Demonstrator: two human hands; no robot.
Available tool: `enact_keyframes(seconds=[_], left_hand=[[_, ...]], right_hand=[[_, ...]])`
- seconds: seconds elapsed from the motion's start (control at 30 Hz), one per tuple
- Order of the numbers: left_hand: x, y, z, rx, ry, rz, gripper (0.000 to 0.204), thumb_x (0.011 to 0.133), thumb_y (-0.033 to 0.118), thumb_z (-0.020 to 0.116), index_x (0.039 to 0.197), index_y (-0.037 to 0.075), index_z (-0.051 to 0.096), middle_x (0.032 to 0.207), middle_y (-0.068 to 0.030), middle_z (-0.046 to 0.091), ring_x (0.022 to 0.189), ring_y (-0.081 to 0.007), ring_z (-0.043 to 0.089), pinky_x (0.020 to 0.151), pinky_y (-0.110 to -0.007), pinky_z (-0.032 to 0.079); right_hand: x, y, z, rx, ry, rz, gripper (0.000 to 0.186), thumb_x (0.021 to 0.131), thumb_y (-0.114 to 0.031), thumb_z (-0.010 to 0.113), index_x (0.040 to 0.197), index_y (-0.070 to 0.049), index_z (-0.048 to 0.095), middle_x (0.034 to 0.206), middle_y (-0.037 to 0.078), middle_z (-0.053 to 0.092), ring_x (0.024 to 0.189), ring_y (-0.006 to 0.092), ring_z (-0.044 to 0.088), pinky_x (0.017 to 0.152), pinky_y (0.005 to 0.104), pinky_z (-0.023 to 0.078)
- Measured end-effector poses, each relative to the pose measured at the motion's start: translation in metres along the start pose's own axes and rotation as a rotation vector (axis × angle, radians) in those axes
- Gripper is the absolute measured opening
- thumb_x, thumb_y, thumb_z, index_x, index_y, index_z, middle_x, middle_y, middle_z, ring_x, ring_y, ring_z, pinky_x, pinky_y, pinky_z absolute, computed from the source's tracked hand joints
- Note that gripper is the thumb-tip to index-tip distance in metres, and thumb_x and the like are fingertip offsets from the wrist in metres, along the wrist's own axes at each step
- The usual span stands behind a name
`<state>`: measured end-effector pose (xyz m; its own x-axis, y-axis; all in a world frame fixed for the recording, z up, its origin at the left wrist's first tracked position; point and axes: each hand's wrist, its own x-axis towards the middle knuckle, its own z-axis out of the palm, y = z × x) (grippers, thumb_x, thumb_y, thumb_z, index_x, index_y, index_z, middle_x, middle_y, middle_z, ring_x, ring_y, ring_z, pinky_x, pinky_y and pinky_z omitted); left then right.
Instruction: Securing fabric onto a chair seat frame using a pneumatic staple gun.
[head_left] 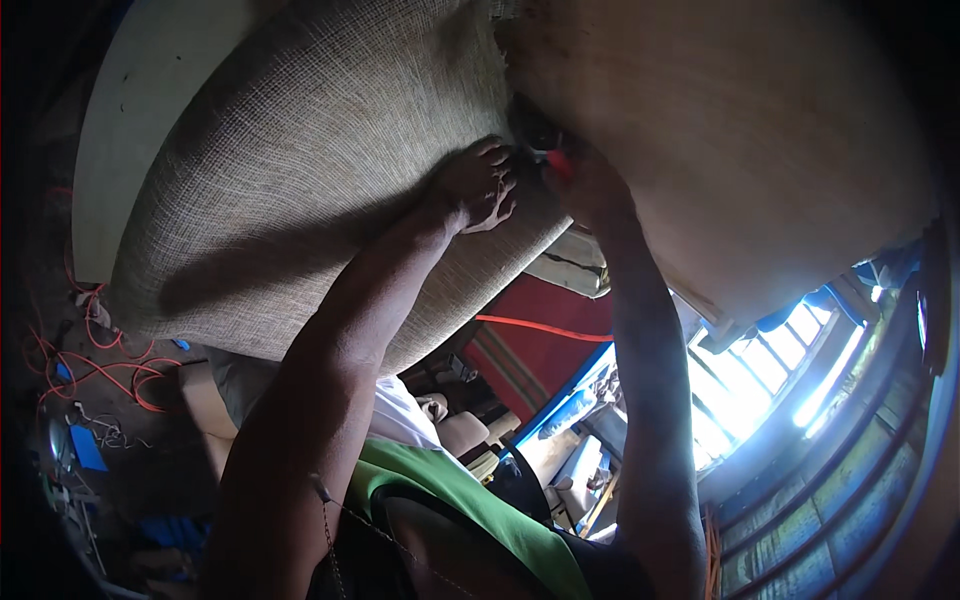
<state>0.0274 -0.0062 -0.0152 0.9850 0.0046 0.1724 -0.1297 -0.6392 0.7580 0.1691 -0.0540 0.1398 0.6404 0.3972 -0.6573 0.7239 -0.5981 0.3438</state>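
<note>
A large panel of coarse beige-grey woven fabric [330,110] fills the upper left and meets a smooth light-brown board [720,130] along a frayed edge. My left hand [480,187] lies on the fabric close to that edge, its fingers bent and closed against the cloth. Just to its right, my right hand [592,187] is wrapped round a dark tool with a red part [557,162]. The tool's head points at the seam between fabric and board. Shadow and my fingers hide most of it, so its exact kind cannot be made out.
An orange hose [545,325] runs behind my right forearm, before a red striped cloth [540,350]. More orange hose [130,370] lies tangled on the floor at left. A pale curved panel [125,130] stands behind the fabric. Bright barred windows [760,375] are at lower right.
</note>
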Motion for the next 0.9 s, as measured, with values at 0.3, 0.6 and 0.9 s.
enact_keyframes(seconds=[0.3,0.6,0.9], left_hand=[[0.002,-0.001,0.001,0.008,-0.039,-0.008,0.049,0.098,0.039,0.051,0.127,0.002,0.063,0.135,-0.0129,0.061,0.134,-0.0259,0.048,0.121,-0.043,0.025],[0.007,0.001,0.002,0.067,-0.006,-0.022,0.049,0.099,0.040,0.049,0.130,0.004,0.061,0.136,-0.0121,0.060,0.135,-0.0248,0.048,0.121,-0.042,0.025],[0.006,0.004,0.001,0.079,-0.026,-0.008,0.048,0.101,0.040,0.046,0.128,0.005,0.062,0.140,-0.0110,0.059,0.136,-0.0241,0.047,0.122,-0.042,0.025]], right_hand=[[0.031,-0.011,0.012,-0.082,-0.231,0.098,0.054,0.089,-0.050,0.064,0.125,-0.010,0.067,0.129,0.020,0.064,0.120,0.0353,0.062,0.101,0.0460,0.051],[0.035,-0.015,0.007,-0.079,-0.306,0.104,0.042,0.094,-0.032,0.055,0.125,-0.007,0.068,0.135,0.017,0.063,0.127,0.0306,0.060,0.106,0.0440,0.049],[0.034,-0.013,0.009,-0.080,-0.277,0.101,0.043,0.093,-0.037,0.057,0.123,-0.009,0.070,0.130,0.016,0.066,0.122,0.0313,0.063,0.103,0.0434,0.051]])
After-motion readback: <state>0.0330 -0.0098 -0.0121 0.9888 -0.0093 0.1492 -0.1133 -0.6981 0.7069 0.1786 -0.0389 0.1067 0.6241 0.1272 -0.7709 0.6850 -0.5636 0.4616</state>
